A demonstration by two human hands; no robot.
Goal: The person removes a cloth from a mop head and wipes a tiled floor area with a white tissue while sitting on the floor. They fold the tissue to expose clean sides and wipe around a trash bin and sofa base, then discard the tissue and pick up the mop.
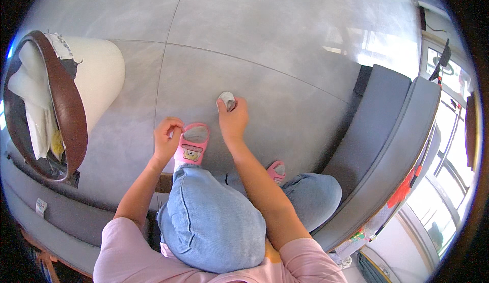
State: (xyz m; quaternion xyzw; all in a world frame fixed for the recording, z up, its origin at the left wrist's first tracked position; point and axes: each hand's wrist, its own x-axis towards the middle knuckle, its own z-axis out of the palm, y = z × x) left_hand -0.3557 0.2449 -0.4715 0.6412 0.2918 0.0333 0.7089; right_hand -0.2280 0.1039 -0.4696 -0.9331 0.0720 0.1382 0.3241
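Ahead of my knees, my right hand (233, 122) grips a small whitish round thing (225, 97) that looks hollow in the middle; its exact kind does not show. My left hand (168, 132) is closed with curled fingers, right beside the rim of the pink slipper (193, 143) on my foot. Whether those fingertips pinch anything is hidden. The slipper has a cartoon animal patch on its front. Its pink mate (276, 171) shows farther right, partly behind my right forearm.
A white bin (104, 76) with a brown rim and a liner bag stands at the left. Grey padded seating runs along the right (379, 125) and behind me at lower left (66, 222). Grey tiled floor (244, 23) spreads ahead. Glazed doors are at far right.
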